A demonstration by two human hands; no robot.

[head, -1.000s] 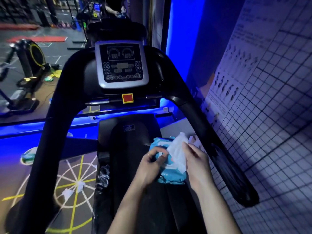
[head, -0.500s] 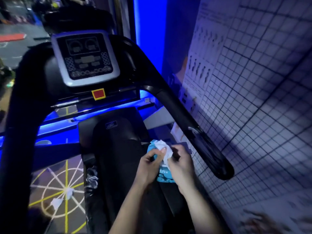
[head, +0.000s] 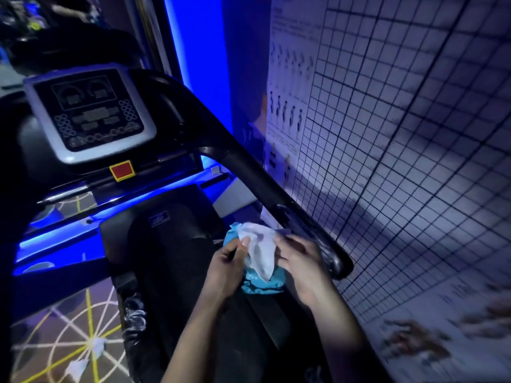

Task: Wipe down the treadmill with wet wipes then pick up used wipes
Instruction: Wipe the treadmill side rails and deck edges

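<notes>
Fingertips (head: pixel 244 243) of left hand (head: pixel 226 269) pinch a fresh white wipe (head: pixel 260 252) at its 9 o'clock edge; right hand (head: pixel 301 268) curls on the 3 o'clock edge, blurred, looks like a grip. Blue wipe pack (head: pixel 262 288) sits under it, 6 o'clock in view. Handrail (head: pixel 265 186) at 1 o'clock is untouched. Crumpled white bits (head: pixel 96 346) on the floor at 7 o'clock look like used wipes, so probably mid-task: more wiping, then pickup.

Console (head: pixel 91 114), wall poster (head: pixel 293 78): print blurred, nothing legible.
</notes>
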